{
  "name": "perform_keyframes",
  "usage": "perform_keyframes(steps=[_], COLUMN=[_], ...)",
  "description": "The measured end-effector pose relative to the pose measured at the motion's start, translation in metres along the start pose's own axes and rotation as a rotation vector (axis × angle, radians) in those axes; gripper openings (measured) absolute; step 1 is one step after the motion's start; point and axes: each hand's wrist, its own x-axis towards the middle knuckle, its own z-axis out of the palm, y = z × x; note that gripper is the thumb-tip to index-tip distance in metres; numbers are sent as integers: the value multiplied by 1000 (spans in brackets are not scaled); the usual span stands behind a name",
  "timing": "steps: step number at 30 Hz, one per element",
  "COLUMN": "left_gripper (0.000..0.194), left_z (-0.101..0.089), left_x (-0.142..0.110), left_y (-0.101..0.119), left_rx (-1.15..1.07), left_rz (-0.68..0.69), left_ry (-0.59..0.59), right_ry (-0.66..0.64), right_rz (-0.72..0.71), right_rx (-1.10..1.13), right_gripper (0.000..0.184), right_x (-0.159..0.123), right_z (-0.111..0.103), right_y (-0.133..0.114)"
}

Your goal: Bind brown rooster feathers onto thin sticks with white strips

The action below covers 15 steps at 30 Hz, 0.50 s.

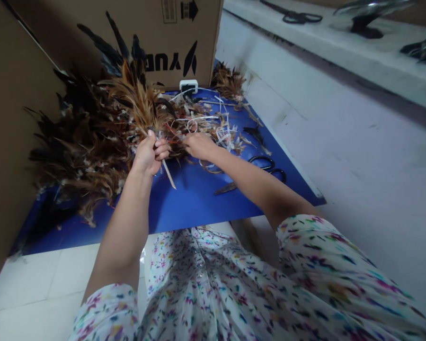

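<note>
My left hand (pixel 149 154) is closed round the light wooden stick (pixel 169 175) of a feather duster (pixel 138 102). Its brown and black feathers fan upward, away from me. To the right, my right hand (pixel 199 146) reaches into the loose feathers and red string on the table. Its fingertips are partly hidden there, and I cannot make out what they hold. A large heap of brown and black feathers (pixel 88 137) lies left of my left hand. White plastic strips (pixel 226 135) lie just beyond my right hand.
Black-handled scissors (pixel 257 173) lie on the blue tabletop (pixel 188 199) under my right forearm. A cardboard box (pixel 152 28) stands behind, with another box (pixel 10 118) at left. A small white-framed object (pixel 189 85) sits by the back box. More scissors (pixel 301 18) rest on the ledge.
</note>
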Motion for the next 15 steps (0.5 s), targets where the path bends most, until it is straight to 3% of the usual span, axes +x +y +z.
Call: perform_keyframes(steps=[6,11,15], left_gripper=[40,40,43], left_z=[-1,-1,-1], left_x=[1,0,0], left_y=[-1,-2,-4], left_rx=[-25,-17,-25], left_rz=[3,0,-5], left_ry=[-32,-24,-26], right_ry=[223,303,350], right_rz=[131,313,365], right_rx=[612,1117,1289], right_gripper=[6,11,18], right_x=[-14,-32,-43], right_z=[-22,-45,-57], right_y=[23,20,20])
